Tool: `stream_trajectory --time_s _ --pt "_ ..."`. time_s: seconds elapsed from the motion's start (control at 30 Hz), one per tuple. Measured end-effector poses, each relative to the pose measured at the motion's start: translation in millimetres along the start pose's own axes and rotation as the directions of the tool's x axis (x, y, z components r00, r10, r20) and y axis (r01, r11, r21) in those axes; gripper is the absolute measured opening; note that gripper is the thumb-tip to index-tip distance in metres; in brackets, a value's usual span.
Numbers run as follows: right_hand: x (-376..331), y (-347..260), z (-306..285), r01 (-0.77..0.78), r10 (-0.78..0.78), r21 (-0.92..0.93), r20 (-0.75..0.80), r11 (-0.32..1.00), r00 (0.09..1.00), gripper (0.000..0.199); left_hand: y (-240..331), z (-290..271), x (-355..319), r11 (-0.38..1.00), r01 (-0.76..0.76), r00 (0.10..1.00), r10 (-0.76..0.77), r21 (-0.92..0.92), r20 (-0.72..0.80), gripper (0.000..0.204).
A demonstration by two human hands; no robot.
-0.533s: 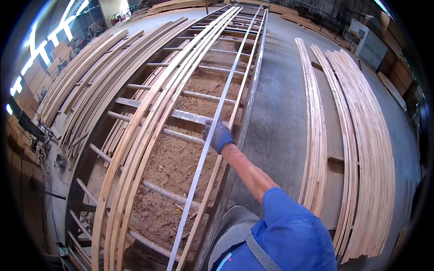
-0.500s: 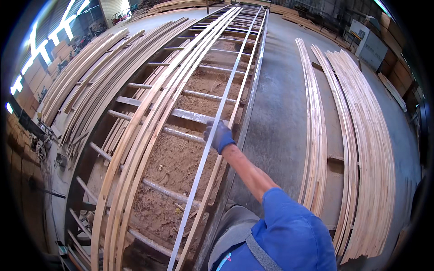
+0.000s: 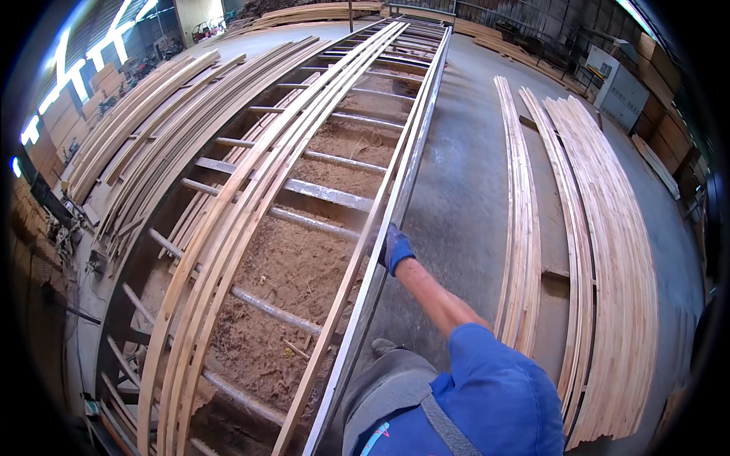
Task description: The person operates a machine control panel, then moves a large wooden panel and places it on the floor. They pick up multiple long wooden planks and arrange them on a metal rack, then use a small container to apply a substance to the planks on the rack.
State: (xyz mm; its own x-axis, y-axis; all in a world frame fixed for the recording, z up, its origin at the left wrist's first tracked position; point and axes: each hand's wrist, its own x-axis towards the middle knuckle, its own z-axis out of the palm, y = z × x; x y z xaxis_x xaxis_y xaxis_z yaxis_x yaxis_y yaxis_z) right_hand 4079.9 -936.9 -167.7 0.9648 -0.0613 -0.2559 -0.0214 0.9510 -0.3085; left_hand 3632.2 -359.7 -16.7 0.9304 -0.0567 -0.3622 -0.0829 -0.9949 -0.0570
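Observation:
My right hand (image 3: pixel 394 249), in a blue-grey glove, is closed around a long, narrow pale strip (image 3: pixel 351 334) at the right side of a long metal roller rack (image 3: pixel 262 305). The fingers are partly hidden behind the strip, which runs lengthwise along the rack's right edge. Just left of it lies a wooden strip (image 3: pixel 332 327), close and roughly parallel. Farther left, several long wooden strips (image 3: pixel 236 262) rest across the rollers. My left hand is out of view.
Wide bundles of wooden strips (image 3: pixel 608 266) lie on the right, with a narrower bundle (image 3: pixel 521 228) nearer the rack. More timber (image 3: pixel 152 129) is stacked left of the rack. Sawdust (image 3: pixel 281 266) covers the ground beneath the rollers. A grey cabinet (image 3: pixel 622 87) stands at far right.
My right hand has moved the pale strip rightward, from above the rollers to the rack's right edge. The view has shifted slightly.

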Motion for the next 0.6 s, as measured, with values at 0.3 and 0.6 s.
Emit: stream_trajectory --time_s 0.3,0.6 --pt "23.3 -7.0 -41.0 -0.046 -0.11 -0.638 -0.203 0.768 0.973 0.029 41.0 17.3 8.7 0.989 0.118 0.993 -0.115 -0.084 0.029 0.03" --pt "-43.6 -123.0 52.9 -0.038 -0.127 -0.996 -0.048 0.078 0.991 0.033 93.6 24.0 96.8 0.97 0.083 0.881 -0.178 -0.227 -0.438 0.025"
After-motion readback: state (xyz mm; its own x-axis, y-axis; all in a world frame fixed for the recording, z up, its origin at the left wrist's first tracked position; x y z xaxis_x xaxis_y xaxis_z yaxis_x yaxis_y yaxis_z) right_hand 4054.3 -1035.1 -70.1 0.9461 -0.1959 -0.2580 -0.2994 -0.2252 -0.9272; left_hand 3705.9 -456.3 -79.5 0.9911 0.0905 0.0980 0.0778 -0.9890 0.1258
